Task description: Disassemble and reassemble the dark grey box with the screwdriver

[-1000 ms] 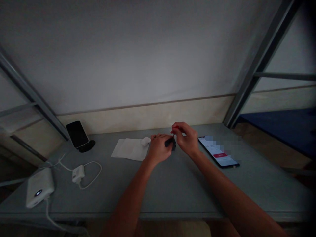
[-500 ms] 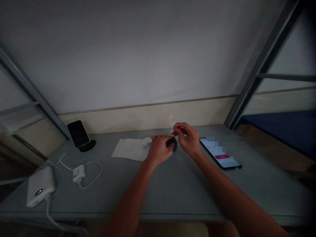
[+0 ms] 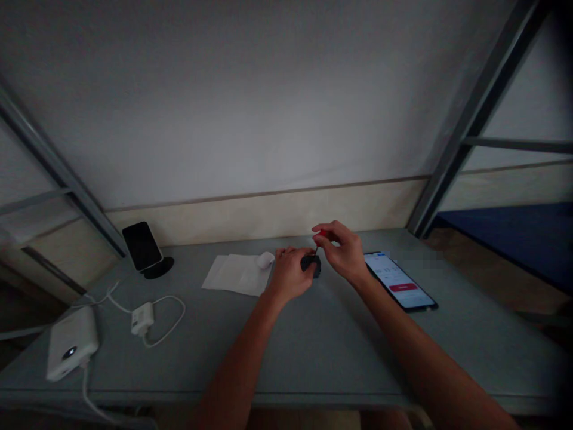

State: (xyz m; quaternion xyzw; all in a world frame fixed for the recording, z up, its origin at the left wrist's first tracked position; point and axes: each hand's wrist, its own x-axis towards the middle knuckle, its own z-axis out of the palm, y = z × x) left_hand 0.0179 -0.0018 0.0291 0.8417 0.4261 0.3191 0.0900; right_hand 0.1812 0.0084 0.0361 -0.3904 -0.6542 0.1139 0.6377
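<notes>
Near the left end of the grey tabletop (image 3: 322, 358), a white power bank (image 3: 74, 343) with a small lit display is set down, and a white cable (image 3: 92, 400) is led from it over the front edge. Farther back, a black-screened phone (image 3: 141, 246) is propped at a tilt on a stand with a round black base (image 3: 159, 268); nearer the front, a white charger block (image 3: 142, 318) is laid beside its looped cord. Toward the middle, white paper sheets (image 3: 230, 275) are spread flat, with a small white rounded object (image 3: 265, 260) on their right corner. Just beside it, a small black part (image 3: 317, 267) is gripped by the left hand (image 3: 292, 272) and kept low over the tabletop; what it is cannot be told. Above it, a red-handled screwdriver (image 3: 321, 235) is pinched in the fingertips of the right hand (image 3: 344, 249), its thin shaft pointed down at the part. Right of that hand, a smartphone (image 3: 400, 280) is laid face up, its screen lit.
</notes>
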